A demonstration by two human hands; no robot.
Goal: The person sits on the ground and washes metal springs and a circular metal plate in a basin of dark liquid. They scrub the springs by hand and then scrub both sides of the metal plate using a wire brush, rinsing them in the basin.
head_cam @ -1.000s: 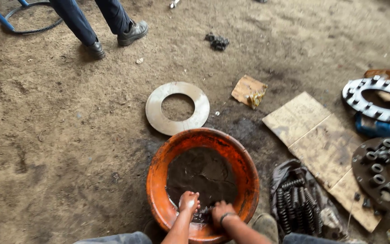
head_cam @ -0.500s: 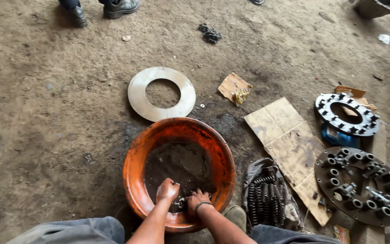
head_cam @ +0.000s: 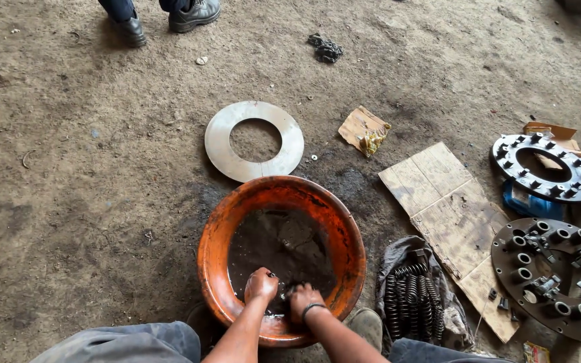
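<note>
Both hands stayed in the round orange basin of dark greasy liquid, as earlier; view shifted slightly. Left hand fisted, contents indiscernible; right hand curled, grip unclear. Coiled black springs lay alongside; flat steel ring beyond.

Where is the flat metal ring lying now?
In the head view, the flat metal ring lies on the dirt floor, just beyond the orange basin, left of the crumpled cardboard scrap.
</note>
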